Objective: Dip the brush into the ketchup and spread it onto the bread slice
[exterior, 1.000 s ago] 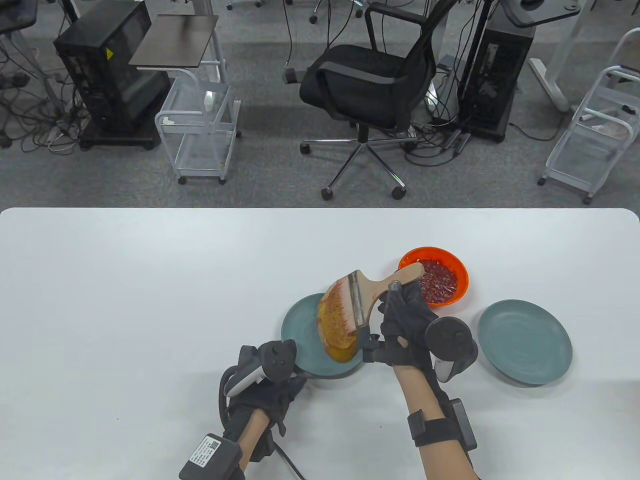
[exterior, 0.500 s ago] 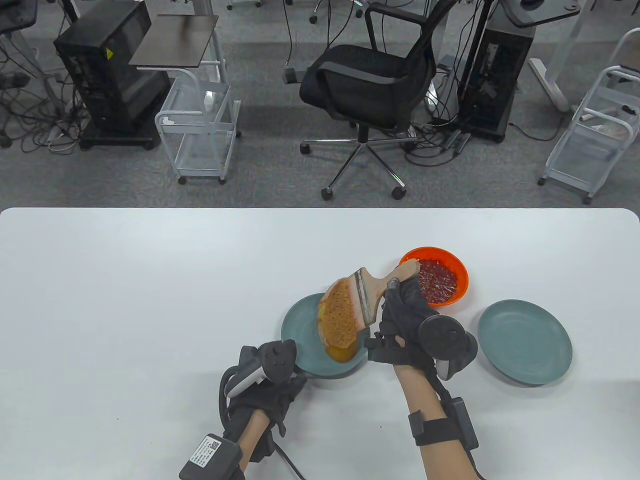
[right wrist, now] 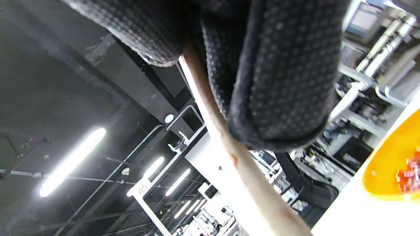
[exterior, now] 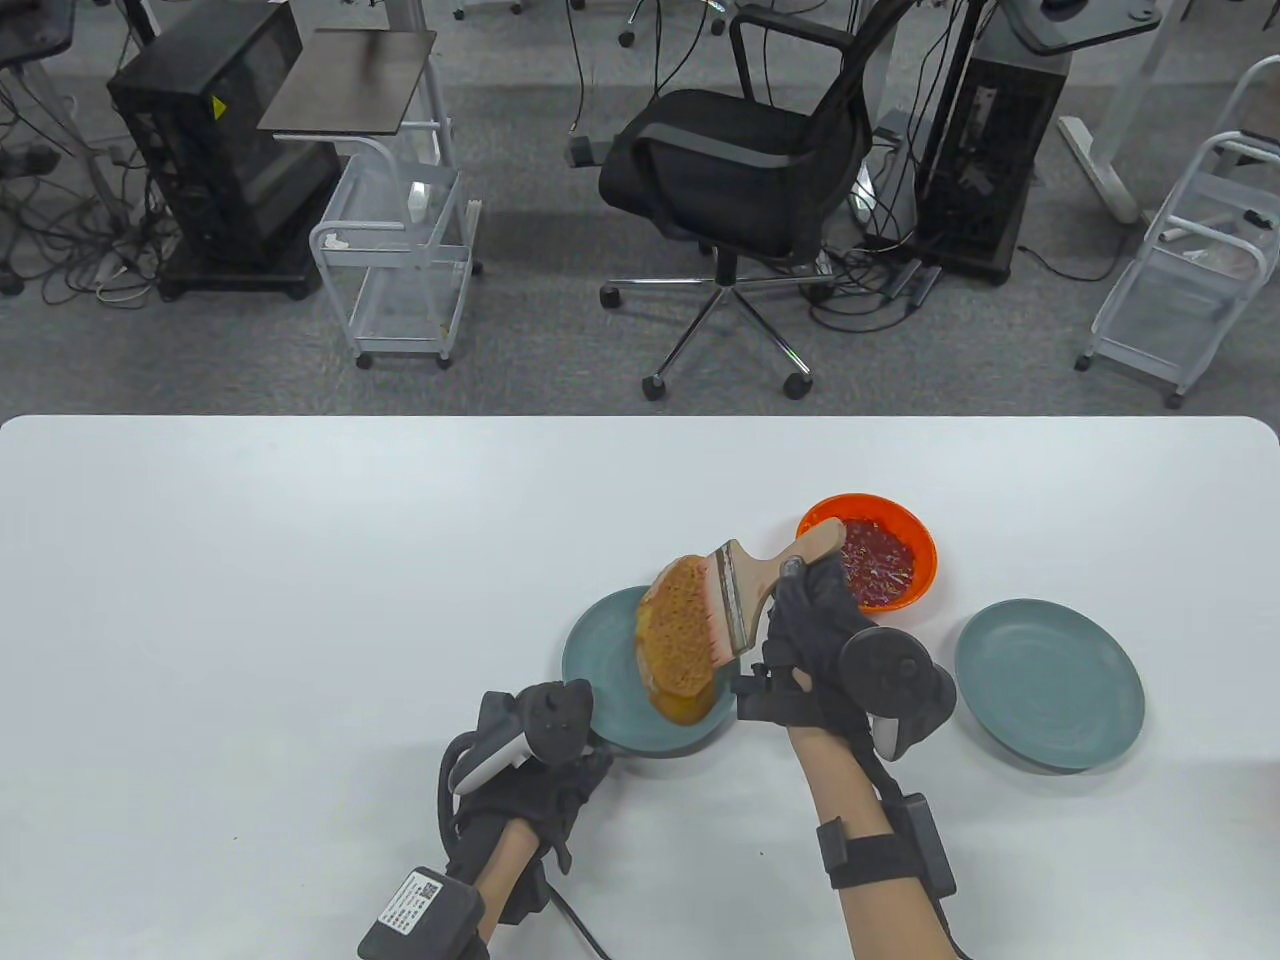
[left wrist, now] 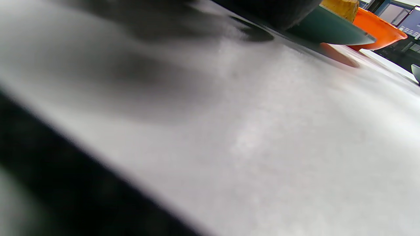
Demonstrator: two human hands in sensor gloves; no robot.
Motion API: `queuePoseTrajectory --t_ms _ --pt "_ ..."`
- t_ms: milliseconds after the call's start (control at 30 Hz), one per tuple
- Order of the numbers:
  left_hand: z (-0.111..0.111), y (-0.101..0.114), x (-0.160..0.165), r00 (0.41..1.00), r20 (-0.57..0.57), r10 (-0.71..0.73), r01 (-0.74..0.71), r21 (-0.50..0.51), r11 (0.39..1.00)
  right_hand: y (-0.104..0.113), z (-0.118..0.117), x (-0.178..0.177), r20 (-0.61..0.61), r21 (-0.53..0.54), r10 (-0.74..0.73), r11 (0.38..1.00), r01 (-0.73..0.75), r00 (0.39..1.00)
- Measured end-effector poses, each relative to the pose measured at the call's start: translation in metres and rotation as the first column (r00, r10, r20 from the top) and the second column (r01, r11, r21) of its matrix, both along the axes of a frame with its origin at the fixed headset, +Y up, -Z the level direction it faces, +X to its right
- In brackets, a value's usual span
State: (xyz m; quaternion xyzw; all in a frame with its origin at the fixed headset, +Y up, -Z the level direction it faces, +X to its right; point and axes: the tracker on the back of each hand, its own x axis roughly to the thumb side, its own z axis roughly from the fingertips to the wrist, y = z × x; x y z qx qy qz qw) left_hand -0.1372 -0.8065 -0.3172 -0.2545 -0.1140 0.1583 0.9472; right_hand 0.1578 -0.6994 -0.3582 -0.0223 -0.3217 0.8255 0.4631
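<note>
A toasted bread slice point(exterior: 675, 640) smeared with red sauce sits on a teal plate point(exterior: 600, 680). My right hand point(exterior: 800, 610) grips the wooden handle of a wide brush point(exterior: 745, 590). Its bristles press on the right side of the bread. An orange bowl of ketchup point(exterior: 880, 565) stands just behind the right hand. My left hand point(exterior: 545, 745) rests at the plate's near-left rim, its fingers hidden under the tracker. The right wrist view shows gloved fingers point(right wrist: 279, 82) wrapped round the handle point(right wrist: 229, 154). The left wrist view shows the plate's edge point(left wrist: 328, 29) and the bowl point(left wrist: 377, 29).
A second teal plate point(exterior: 1050, 685) lies to the right of the right hand. The white table point(exterior: 300, 600) stretches to the left and back. An office chair point(exterior: 740, 170) and carts stand on the floor beyond the far edge.
The brush has drawn to the right across the bread, uncovering more of the slice. The right hand shifted slightly right with it. The left hand has not moved.
</note>
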Motion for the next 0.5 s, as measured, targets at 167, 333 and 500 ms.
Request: queuePoseTrajectory --t_ms 167,333,500 --pt "0.0 0.0 0.0 1.0 0.0 0.004 -0.004 0.0 1.0 -0.024 -0.007 -0.016 -0.086 -0.131 -0.247 0.963 0.235 0.965" --pt "0.0 0.0 0.0 1.0 0.001 0.0 0.0 0.001 1.0 -0.027 -0.006 -0.008 -0.052 -0.125 -0.188 0.976 0.181 0.981" --pt "0.0 0.0 0.0 1.0 0.001 0.001 -0.001 -0.001 1.0 -0.007 -0.002 0.01 0.024 -0.006 -0.029 1.0 0.029 0.999"
